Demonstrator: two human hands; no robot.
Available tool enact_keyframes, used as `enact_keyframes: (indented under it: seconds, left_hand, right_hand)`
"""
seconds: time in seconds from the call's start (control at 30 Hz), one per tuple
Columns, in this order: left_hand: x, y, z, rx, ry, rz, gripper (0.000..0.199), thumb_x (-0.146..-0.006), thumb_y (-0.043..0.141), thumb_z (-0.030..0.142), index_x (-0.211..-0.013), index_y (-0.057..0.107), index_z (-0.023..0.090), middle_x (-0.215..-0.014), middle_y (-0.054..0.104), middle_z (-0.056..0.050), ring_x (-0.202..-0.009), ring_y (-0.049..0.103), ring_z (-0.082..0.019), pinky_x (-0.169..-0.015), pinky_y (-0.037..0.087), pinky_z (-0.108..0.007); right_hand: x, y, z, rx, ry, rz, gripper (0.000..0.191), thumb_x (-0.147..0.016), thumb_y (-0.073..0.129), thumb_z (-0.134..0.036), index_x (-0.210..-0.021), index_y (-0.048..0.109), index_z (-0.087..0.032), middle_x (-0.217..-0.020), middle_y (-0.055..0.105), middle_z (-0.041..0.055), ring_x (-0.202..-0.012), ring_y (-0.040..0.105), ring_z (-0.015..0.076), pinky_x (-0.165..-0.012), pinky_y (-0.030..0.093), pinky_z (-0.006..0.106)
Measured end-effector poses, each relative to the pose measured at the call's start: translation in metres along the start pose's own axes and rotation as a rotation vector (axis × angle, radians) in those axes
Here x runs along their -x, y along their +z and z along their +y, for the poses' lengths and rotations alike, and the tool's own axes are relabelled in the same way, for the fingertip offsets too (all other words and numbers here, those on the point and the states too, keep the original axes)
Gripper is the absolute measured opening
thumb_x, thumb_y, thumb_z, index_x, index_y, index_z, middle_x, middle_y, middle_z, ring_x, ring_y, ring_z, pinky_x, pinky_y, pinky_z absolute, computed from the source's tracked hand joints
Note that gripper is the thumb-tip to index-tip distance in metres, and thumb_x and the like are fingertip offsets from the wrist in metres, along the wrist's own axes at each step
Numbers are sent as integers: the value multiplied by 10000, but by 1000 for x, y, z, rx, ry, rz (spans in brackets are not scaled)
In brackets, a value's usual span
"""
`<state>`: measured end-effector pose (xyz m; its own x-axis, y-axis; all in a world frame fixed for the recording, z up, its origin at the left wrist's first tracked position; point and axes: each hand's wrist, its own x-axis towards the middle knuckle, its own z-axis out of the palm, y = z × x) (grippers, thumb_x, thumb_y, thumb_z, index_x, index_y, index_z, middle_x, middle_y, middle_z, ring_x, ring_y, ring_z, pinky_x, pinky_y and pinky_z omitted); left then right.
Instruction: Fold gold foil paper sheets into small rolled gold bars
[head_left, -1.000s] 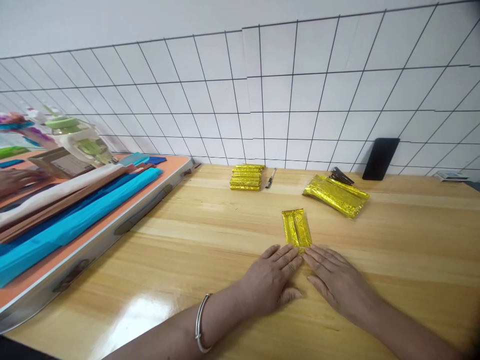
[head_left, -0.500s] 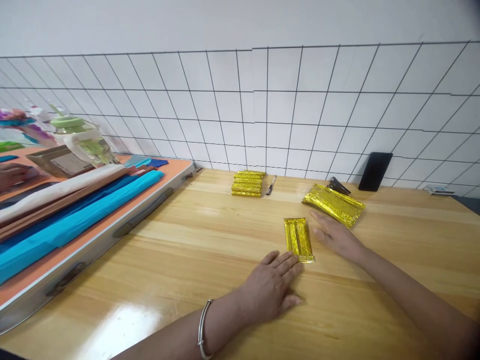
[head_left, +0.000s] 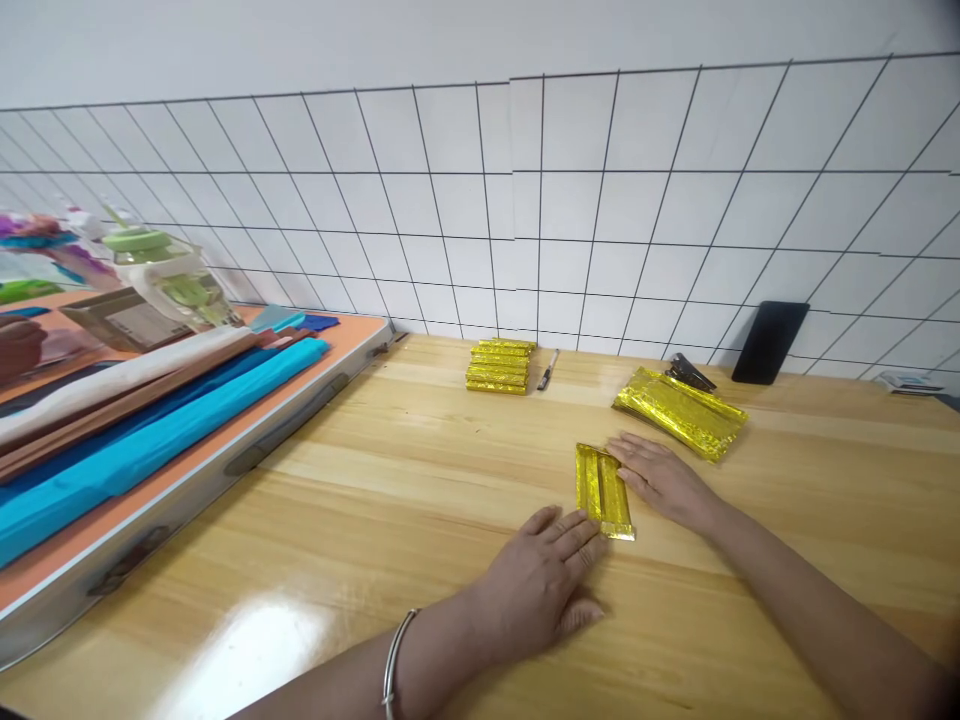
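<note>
A gold foil sheet (head_left: 602, 492) with lengthwise folds lies flat on the wooden table. My left hand (head_left: 541, 570), wearing a bangle on the wrist, rests with extended fingers on its near left edge. From the other side, my right hand (head_left: 664, 480) lies open, fingertips on the sheet's far right edge. Beyond the right hand is a flat stack of gold foil sheets (head_left: 682, 412). Farther back stands a pile of narrow folded gold foil strips (head_left: 499, 366).
A pen (head_left: 548, 369) lies beside the folded strips. A black clip (head_left: 690, 373) sits behind the stack, and a black phone (head_left: 770, 342) leans on the wall. At left, an orange-topped table carries rolled coloured paper (head_left: 187, 420), a bottle (head_left: 169, 270) and another person's hand (head_left: 19, 347).
My right hand has moved left and slightly nearer, from beside the foil sheet onto its edge. The left hand stays in place. The view has shifted slightly.
</note>
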<state>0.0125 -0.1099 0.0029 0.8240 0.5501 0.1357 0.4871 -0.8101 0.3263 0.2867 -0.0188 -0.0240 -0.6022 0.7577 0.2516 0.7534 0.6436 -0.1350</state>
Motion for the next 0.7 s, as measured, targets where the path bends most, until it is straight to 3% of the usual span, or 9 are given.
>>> enact_keyframes:
  seconds: [0.3,0.5,0.7]
  left_hand:
    - [-3,2,0,-41,-13,44,482,-904,404,451,-1327,393,221,-1364,454,-64,-1291,356,-234,-1087,201,-432]
    - [-1,2,2,-83,-20,59,459,-916,380,439,-1319,409,220,-1368,451,-54,-1320,303,-244,-1081,196,-428]
    - [-4,-3,6,-103,-32,85,452,-905,426,413,-1317,392,231,-1266,544,-45,-1229,403,-208,-1018,278,-386]
  right_hand:
    - [4,-1,-1,4,-15,-1,433,-923,394,-338,-1343,426,-237,-1354,475,65,-1287,373,213,-1022,358,435]
    - [5,0,-2,28,-3,-5,425,-924,390,-334,-1336,433,-241,-1360,470,60,-1289,369,214,-1022,359,439]
    - [5,0,-4,61,0,13,412,-920,394,-323,-1315,461,-226,-1341,491,70,-1272,395,213,-1006,377,436]
